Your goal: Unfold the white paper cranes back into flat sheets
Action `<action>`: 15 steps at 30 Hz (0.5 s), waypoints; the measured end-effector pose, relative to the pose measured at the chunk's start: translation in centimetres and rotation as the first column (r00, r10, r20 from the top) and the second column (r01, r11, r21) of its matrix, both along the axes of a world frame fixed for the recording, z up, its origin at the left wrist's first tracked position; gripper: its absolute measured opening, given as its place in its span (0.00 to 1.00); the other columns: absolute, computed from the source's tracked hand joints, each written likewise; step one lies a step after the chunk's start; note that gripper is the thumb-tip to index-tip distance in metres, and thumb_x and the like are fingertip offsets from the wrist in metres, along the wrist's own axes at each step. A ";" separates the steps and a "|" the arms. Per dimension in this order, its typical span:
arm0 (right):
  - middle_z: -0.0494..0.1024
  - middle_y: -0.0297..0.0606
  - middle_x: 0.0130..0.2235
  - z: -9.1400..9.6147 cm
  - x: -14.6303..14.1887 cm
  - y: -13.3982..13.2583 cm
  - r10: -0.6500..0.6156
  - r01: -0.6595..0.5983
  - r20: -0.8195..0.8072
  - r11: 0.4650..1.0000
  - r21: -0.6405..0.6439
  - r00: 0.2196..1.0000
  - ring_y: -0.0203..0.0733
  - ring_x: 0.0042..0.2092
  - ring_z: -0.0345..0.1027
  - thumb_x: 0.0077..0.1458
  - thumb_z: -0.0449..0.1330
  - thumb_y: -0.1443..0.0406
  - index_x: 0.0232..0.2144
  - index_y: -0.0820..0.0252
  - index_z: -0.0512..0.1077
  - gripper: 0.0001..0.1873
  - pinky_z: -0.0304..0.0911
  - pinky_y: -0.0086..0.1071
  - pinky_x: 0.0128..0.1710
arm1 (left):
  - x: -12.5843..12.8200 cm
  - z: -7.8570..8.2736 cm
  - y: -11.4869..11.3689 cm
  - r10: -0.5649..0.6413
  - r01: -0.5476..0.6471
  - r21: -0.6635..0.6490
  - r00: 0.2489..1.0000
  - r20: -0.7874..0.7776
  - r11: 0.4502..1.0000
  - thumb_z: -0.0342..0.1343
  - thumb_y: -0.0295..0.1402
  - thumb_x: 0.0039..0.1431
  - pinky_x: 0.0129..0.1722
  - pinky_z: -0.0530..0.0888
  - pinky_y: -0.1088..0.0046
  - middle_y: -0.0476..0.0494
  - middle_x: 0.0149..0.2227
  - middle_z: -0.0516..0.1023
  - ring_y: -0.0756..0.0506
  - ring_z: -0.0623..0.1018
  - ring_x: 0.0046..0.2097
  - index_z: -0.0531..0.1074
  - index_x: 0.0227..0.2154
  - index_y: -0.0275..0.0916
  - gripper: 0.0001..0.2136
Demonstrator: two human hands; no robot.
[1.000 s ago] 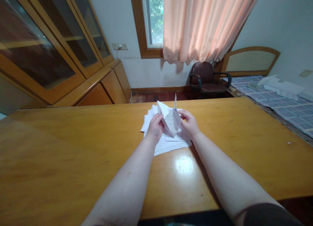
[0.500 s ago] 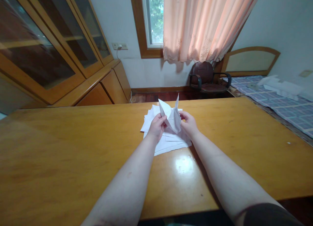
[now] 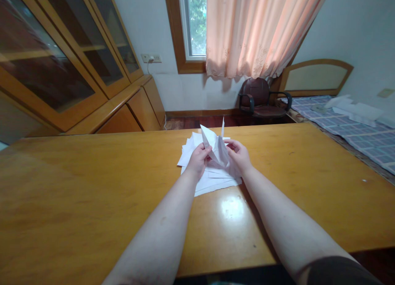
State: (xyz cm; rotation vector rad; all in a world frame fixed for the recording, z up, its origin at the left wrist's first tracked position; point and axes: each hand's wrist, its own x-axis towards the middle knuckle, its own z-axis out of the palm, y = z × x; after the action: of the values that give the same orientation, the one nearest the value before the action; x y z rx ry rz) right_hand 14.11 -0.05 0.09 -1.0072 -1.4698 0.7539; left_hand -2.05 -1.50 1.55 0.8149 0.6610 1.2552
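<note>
A folded white paper figure (image 3: pixel 218 149) with pointed flaps standing up is held between my hands, above several loose white sheets (image 3: pixel 216 185). My left hand (image 3: pixel 200 158) pinches its left side, thumb on the near face. At its right side, my right hand (image 3: pixel 237 153) is closed with thumb and forefinger on the paper's edge. The lower fingers of both hands are partly hidden. The sheets lie overlapped and fanned on the wooden table (image 3: pixel 108 186).
A glass-doored cabinet (image 3: pixel 105 87) stands at the left. Beyond the table are an office chair (image 3: pixel 256 96) and a pink curtain (image 3: pixel 253 34) over a window. A bed (image 3: pixel 348 116) with a checked cover is on the right, white pieces lying on it.
The paper's right upright flap has shifted slightly left and looks narrower. My right hand has moved a little at the paper's edge; the left stays almost in place.
</note>
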 end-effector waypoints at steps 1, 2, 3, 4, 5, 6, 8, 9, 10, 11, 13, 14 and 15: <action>0.77 0.40 0.39 0.1 0.0 0.0 0.006 -0.006 0.006 1.000 -0.001 1.000 0.40 0.34 0.69 0.48 0.62 0.55 0.39 0.57 0.74 0.17 0.65 0.37 0.37 | 0.0 0.0 0.0 -0.004 0.004 0.000 1.000 -0.001 1.000 0.62 0.36 0.46 0.35 0.69 0.74 0.48 0.33 0.76 0.50 0.73 0.33 0.72 0.36 0.39 0.13; 0.77 0.40 0.38 0.1 0.0 0.0 0.003 -0.003 0.018 1.000 -0.005 1.000 0.40 0.34 0.68 0.48 0.62 0.55 0.39 0.57 0.74 0.17 0.65 0.36 0.36 | 0.0 -0.1 0.0 -0.007 0.007 0.000 1.000 -0.003 1.000 0.62 0.36 0.46 0.35 0.69 0.74 0.48 0.33 0.76 0.50 0.73 0.33 0.72 0.36 0.39 0.13; 0.77 0.40 0.38 0.2 0.0 0.0 -0.005 0.005 0.031 1.000 -0.010 1.000 0.39 0.33 0.68 0.47 0.62 0.55 0.39 0.57 0.74 0.17 0.65 0.36 0.36 | 0.0 -0.1 0.0 -0.012 0.012 -0.002 1.000 -0.007 1.000 0.62 0.36 0.46 0.35 0.69 0.74 0.48 0.33 0.76 0.49 0.73 0.33 0.72 0.36 0.39 0.14; 0.77 0.40 0.38 0.2 -0.1 0.0 -0.017 0.017 0.042 1.000 -0.014 0.999 0.39 0.33 0.68 0.47 0.62 0.56 0.39 0.57 0.74 0.17 0.65 0.36 0.35 | 0.0 -0.1 0.0 -0.017 0.017 -0.002 1.000 -0.010 1.000 0.62 0.37 0.45 0.36 0.69 0.74 0.48 0.33 0.76 0.49 0.73 0.33 0.72 0.36 0.39 0.14; 0.77 0.40 0.38 0.2 -0.1 0.0 -0.026 0.027 0.049 0.999 -0.017 0.998 0.38 0.32 0.68 0.47 0.62 0.56 0.39 0.57 0.74 0.17 0.65 0.35 0.35 | 0.0 -0.2 0.1 -0.022 0.022 -0.001 1.000 -0.012 1.000 0.62 0.37 0.45 0.36 0.69 0.73 0.48 0.33 0.76 0.49 0.74 0.33 0.72 0.36 0.39 0.14; 0.77 0.39 0.37 0.2 -0.2 -0.1 -0.032 0.033 0.050 0.999 -0.020 0.998 0.38 0.32 0.68 0.47 0.62 0.56 0.38 0.58 0.74 0.17 0.65 0.35 0.34 | 0.0 -0.2 0.1 -0.028 0.028 0.001 1.000 -0.013 1.000 0.62 0.37 0.45 0.36 0.69 0.73 0.48 0.33 0.76 0.49 0.74 0.33 0.72 0.36 0.38 0.14; 0.77 0.39 0.36 0.2 -0.3 -0.2 -0.040 0.041 0.040 0.999 -0.022 0.998 0.38 0.32 0.68 0.47 0.62 0.56 0.38 0.58 0.74 0.16 0.65 0.35 0.34 | 0.1 -0.2 0.1 -0.033 0.033 0.007 0.999 -0.019 0.999 0.62 0.37 0.45 0.37 0.69 0.73 0.48 0.32 0.76 0.49 0.74 0.33 0.72 0.35 0.38 0.14; 0.78 0.39 0.35 0.2 -0.4 -0.2 -0.047 0.047 0.034 0.999 -0.022 0.998 0.39 0.32 0.68 0.48 0.62 0.56 0.38 0.58 0.74 0.16 0.65 0.35 0.34 | 0.1 -0.3 0.1 -0.032 0.032 0.010 0.999 -0.024 0.999 0.62 0.37 0.45 0.37 0.69 0.73 0.48 0.32 0.76 0.49 0.74 0.33 0.72 0.35 0.38 0.13; 0.78 0.39 0.35 0.1 -0.4 -0.2 -0.056 0.056 0.028 0.998 -0.022 0.998 0.40 0.32 0.69 0.48 0.61 0.56 0.37 0.58 0.74 0.15 0.66 0.36 0.34 | 0.1 -0.3 0.1 -0.030 0.030 0.013 0.999 -0.029 0.999 0.62 0.36 0.45 0.37 0.69 0.73 0.48 0.31 0.76 0.49 0.73 0.33 0.72 0.34 0.38 0.13; 0.78 0.39 0.34 0.0 -0.4 -0.3 -0.065 0.066 0.024 0.998 -0.024 0.998 0.40 0.32 0.69 0.49 0.61 0.56 0.36 0.58 0.75 0.14 0.66 0.36 0.35 | 0.1 -0.3 0.1 -0.027 0.027 0.015 0.999 -0.034 1.000 0.62 0.36 0.45 0.36 0.69 0.73 0.48 0.31 0.76 0.49 0.73 0.33 0.72 0.34 0.38 0.13; 0.78 0.39 0.33 -0.1 -0.4 -0.2 -0.089 0.089 0.007 0.996 -0.030 0.996 0.42 0.33 0.70 0.50 0.60 0.56 0.34 0.58 0.75 0.13 0.66 0.37 0.36 | 0.1 -0.2 0.0 -0.022 0.022 0.020 0.999 -0.039 1.000 0.62 0.36 0.45 0.36 0.69 0.73 0.48 0.31 0.76 0.49 0.74 0.33 0.72 0.34 0.38 0.13; 0.78 0.39 0.33 -0.2 -0.4 -0.1 -0.102 0.102 -0.009 0.994 -0.036 0.995 0.42 0.33 0.71 0.50 0.60 0.56 0.33 0.58 0.75 0.13 0.66 0.37 0.36 | 0.1 -0.2 0.0 -0.019 0.020 0.024 0.999 -0.038 1.000 0.62 0.36 0.45 0.36 0.69 0.73 0.48 0.32 0.76 0.49 0.74 0.33 0.72 0.34 0.38 0.13; 0.79 0.39 0.33 -0.3 -0.4 -0.1 -0.111 0.110 -0.029 0.993 -0.042 0.993 0.43 0.34 0.71 0.50 0.60 0.56 0.34 0.59 0.74 0.13 0.67 0.38 0.37 | 0.1 -0.2 0.0 -0.018 0.019 0.028 0.999 -0.036 0.999 0.62 0.36 0.45 0.36 0.69 0.73 0.47 0.32 0.76 0.49 0.74 0.33 0.72 0.34 0.38 0.13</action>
State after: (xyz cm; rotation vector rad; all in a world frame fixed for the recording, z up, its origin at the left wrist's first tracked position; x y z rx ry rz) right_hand 13.73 -0.11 -0.24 -1.0939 -1.3651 0.7189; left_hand -1.99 -1.47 1.37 0.8666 0.6642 1.2381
